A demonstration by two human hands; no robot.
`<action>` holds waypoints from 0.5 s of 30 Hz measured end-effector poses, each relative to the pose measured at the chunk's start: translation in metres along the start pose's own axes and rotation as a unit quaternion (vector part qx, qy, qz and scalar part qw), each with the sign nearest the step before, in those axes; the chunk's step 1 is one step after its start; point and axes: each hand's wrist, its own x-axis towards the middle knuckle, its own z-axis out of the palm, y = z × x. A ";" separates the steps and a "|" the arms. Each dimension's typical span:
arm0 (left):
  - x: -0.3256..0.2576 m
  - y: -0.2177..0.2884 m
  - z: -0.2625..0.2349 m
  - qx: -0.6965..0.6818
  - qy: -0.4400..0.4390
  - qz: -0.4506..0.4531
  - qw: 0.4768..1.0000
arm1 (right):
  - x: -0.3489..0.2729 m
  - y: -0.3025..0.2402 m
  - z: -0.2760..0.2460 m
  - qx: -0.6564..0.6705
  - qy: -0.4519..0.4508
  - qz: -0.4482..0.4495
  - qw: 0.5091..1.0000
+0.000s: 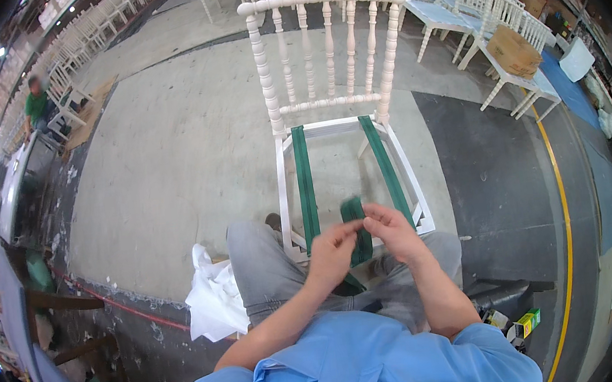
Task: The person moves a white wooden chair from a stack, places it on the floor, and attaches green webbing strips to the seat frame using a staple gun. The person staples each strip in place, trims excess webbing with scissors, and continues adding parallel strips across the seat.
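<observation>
Your left hand (333,249) and right hand (394,235) seem to pinch the green strap (361,251) over the front of the chair (330,103), between two fitted bands (306,183); best keep it flat, untwisted, evenly tensioned.

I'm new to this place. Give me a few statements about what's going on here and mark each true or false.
1. Two green straps span the seat frame of the white chair. True.
2. The left hand swings a hammer. False: it meets the right hand at a loose green band.
3. A brown package sits on another chair. True.
4. The person's shirt is red. False: the shirt is light blue.
</observation>
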 end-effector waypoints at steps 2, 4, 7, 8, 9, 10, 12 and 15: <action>-0.004 -0.021 0.018 0.027 -0.031 0.028 0.999 | 0.004 0.020 -0.022 -0.027 0.041 -0.021 0.999; -0.001 -0.025 0.025 0.004 -0.055 0.052 0.997 | 0.004 0.029 -0.029 -0.072 0.102 -0.007 0.992; 0.006 -0.066 0.014 0.109 -0.024 0.044 0.993 | 0.004 0.049 -0.025 0.042 0.231 -0.003 0.972; 0.011 -0.079 0.009 0.234 0.019 0.073 0.969 | 0.003 0.052 -0.030 0.044 0.202 -0.006 0.978; 0.015 -0.090 0.007 0.293 0.000 0.057 0.954 | 0.000 0.062 -0.039 0.070 0.185 -0.004 0.980; 0.025 -0.097 0.018 0.340 -0.034 0.052 0.938 | -0.002 0.079 -0.060 0.023 0.241 -0.020 0.970; 0.024 -0.112 0.020 0.480 -0.158 0.034 0.862 | -0.002 0.108 -0.083 -0.042 0.318 0.054 0.946; 0.016 -0.122 0.025 0.527 -0.125 0.083 0.837 | 0.002 0.110 -0.086 -0.042 0.247 0.002 0.968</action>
